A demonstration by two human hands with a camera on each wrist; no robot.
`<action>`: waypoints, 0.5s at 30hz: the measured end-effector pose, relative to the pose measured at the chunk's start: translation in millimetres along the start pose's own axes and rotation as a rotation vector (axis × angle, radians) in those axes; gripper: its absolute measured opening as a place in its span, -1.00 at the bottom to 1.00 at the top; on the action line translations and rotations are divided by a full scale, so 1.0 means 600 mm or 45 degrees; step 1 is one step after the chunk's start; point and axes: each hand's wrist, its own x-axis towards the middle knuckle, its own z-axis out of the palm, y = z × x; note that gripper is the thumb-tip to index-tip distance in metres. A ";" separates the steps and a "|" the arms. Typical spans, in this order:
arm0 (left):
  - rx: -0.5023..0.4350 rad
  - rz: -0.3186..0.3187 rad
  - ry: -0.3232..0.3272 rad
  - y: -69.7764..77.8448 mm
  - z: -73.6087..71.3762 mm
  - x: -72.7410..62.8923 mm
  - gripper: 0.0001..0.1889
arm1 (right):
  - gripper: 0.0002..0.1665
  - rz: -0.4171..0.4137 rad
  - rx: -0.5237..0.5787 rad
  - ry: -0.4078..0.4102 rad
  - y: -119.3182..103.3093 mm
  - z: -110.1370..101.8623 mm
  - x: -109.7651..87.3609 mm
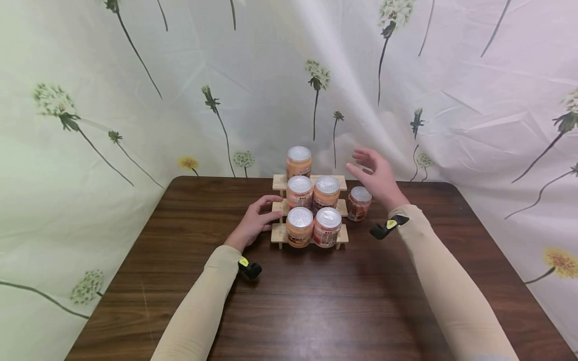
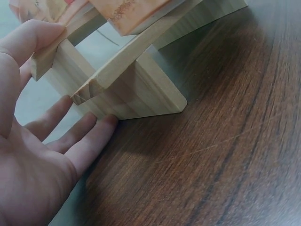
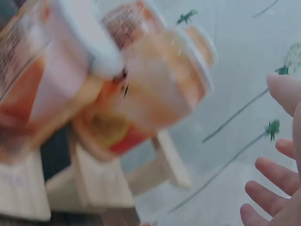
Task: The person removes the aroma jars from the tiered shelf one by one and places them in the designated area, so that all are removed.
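Note:
A three-tier wooden rack [image 1: 278,233] holds jars with silvery lids and orange labels. One jar [image 1: 299,161] stands at the left of the top tier, two on the middle and two on the bottom. My left hand [image 1: 254,223] is at the rack's left side; in the left wrist view its fingertips touch the wooden end panel [image 2: 136,94]. Raised with spread fingers, my right hand [image 1: 378,176] holds nothing. It is above and behind a separate jar [image 1: 358,204] on the table, just right of the rack. Jars look blurred in the right wrist view.
The rack stands on a dark brown wooden table [image 1: 289,301], near its back edge. Behind and beside the table hangs a pale curtain [image 1: 266,100] printed with dandelions. Each wrist carries a small black camera [image 1: 250,269].

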 end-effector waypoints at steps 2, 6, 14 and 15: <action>-0.004 0.000 0.004 -0.002 0.000 0.000 -0.53 | -0.23 -0.007 0.013 -0.033 -0.011 0.009 0.006; -0.012 -0.008 0.013 -0.004 0.001 0.001 -0.56 | -0.21 -0.016 0.043 -0.120 -0.027 0.030 0.017; 0.001 -0.011 0.018 -0.003 0.001 0.002 -0.58 | -0.14 -0.005 0.001 -0.260 -0.055 0.067 0.035; 0.004 -0.011 0.020 -0.002 0.001 0.002 -0.58 | -0.14 -0.005 -0.010 -0.269 -0.058 0.070 0.037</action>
